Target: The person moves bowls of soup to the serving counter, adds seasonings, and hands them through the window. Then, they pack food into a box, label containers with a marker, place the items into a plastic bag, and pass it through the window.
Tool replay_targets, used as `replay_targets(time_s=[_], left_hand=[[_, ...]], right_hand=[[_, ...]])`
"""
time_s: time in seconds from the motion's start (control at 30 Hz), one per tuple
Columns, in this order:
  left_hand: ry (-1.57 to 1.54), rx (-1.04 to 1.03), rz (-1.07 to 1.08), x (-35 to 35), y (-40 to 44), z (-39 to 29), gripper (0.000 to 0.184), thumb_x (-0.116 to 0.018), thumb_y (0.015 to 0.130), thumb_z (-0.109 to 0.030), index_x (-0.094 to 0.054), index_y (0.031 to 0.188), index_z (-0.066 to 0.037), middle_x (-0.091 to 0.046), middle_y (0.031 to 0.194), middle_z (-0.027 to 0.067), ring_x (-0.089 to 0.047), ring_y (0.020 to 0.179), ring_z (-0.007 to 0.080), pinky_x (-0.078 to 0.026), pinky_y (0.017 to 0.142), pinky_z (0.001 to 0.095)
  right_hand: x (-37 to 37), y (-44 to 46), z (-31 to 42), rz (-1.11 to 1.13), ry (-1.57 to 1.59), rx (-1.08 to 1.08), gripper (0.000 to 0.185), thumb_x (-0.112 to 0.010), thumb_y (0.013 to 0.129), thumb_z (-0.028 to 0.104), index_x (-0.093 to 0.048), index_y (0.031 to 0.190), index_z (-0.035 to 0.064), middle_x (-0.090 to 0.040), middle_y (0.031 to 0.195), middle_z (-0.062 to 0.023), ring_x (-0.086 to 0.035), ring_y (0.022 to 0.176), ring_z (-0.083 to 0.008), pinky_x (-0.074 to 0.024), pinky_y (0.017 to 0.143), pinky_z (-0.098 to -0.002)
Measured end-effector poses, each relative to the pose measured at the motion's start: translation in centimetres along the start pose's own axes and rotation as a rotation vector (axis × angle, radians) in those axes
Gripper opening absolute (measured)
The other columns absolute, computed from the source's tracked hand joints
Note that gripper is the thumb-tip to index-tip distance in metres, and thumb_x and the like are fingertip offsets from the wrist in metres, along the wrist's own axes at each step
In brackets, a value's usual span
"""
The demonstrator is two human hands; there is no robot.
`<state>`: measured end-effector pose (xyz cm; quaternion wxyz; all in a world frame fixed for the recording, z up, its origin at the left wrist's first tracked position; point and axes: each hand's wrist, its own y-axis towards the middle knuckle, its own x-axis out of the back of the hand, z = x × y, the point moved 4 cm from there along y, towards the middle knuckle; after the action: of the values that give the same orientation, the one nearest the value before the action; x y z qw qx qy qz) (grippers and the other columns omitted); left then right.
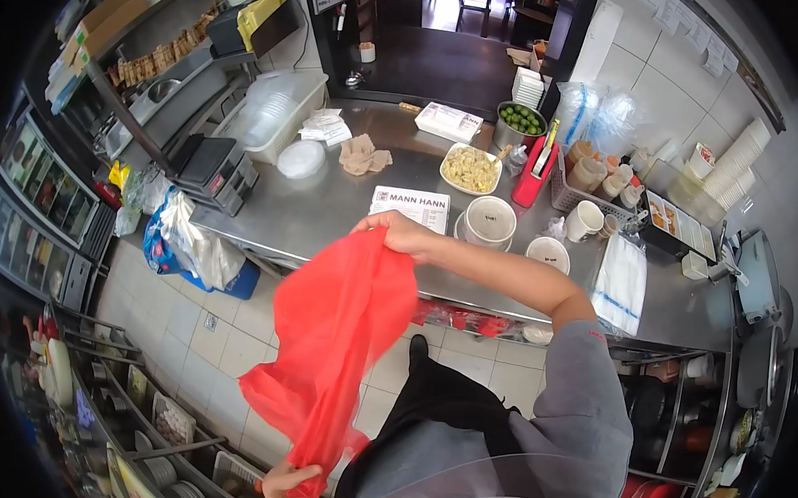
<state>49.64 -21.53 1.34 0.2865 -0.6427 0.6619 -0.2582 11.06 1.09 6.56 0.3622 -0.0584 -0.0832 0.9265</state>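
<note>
A thin red bag (339,314) hangs stretched out in front of my body, above the floor beside the counter. Its upper edge is pinched in my right hand (400,234), which is over the counter's front edge. Lower down, near my left side, my left hand (289,481) grips the bag's bottom end, with the fingers partly hidden by it. Just behind my right hand lies a white printed box (412,208) marked MANN HANN. Lidded round tubs (489,220) stand to the right of that box, and a smaller lidded cup (548,255) sits near my right forearm.
The steel counter (282,220) runs across the front. On it are a bowl of food (471,168), a red tape dispenser (536,176), a pot of green limes (518,124), sauce bottles (587,174) and white plastic bags (620,284). Shelves (149,438) stand at the lower left.
</note>
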Motion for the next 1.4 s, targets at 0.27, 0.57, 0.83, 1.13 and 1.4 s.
replay_targets(time_s=[0.27,0.57,0.83,1.13,1.4], left_hand=[[-1.141,-0.752,-0.292,6.6,2.0,-12.6,0.073,-0.076,0.066,-0.011,-0.039,0.128,-0.002,-0.051,0.121,0.0073,-0.048,0.109,0.0193,-0.040,0.092,0.0368],[0.095,-0.476,0.041,7.0,7.7,-16.3,0.057,-0.059,0.082,-0.035,-0.040,0.126,-0.003,-0.047,0.125,0.0104,-0.044,0.117,0.0273,-0.037,0.097,0.0403],[-0.650,-0.602,-0.188,18.0,11.6,-13.7,0.064,-0.066,0.078,-0.023,-0.033,0.128,-0.001,-0.040,0.131,0.0122,-0.038,0.122,0.0259,-0.033,0.102,0.0397],[-0.319,-1.154,-0.437,19.6,21.2,-23.7,0.054,-0.058,0.071,0.004,-0.046,0.123,-0.007,-0.046,0.123,0.0130,-0.047,0.113,0.0284,-0.045,0.087,0.0374],[0.822,-0.611,-0.687,12.1,29.1,-24.2,0.073,-0.054,0.071,0.004,-0.026,0.137,-0.005,-0.056,0.109,0.0234,-0.061,0.084,0.0313,-0.049,0.073,0.0353]], right_hand=[[1.2,-2.8,0.1,1.223,-0.559,-0.179,0.017,-0.056,0.085,0.010,-0.059,0.094,-0.0033,-0.062,0.088,-0.0049,-0.058,0.081,-0.0096,-0.0502,0.071,-0.0255],[4.5,0.4,9.7,0.273,0.199,-0.077,0.040,-0.052,0.088,0.023,-0.046,0.116,-0.0043,-0.058,0.107,-0.0104,-0.057,0.090,-0.0139,-0.0455,0.084,-0.0278],[11.2,9.8,6.9,0.503,0.046,-0.120,0.032,-0.060,0.084,0.020,-0.055,0.108,-0.0014,-0.062,0.101,-0.0087,-0.060,0.088,-0.0143,-0.0490,0.081,-0.0305],[14.1,19.5,2.1,0.212,-0.400,-0.223,0.049,-0.048,0.090,0.037,-0.042,0.127,0.0055,-0.052,0.121,-0.0107,-0.054,0.105,-0.0166,-0.0457,0.086,-0.0296],[6.8,22.0,6.7,-0.552,-1.548,0.902,0.027,-0.052,0.079,0.015,-0.052,0.105,0.0070,-0.056,0.094,-0.0155,-0.055,0.090,-0.0302,-0.0435,0.074,-0.0426]])
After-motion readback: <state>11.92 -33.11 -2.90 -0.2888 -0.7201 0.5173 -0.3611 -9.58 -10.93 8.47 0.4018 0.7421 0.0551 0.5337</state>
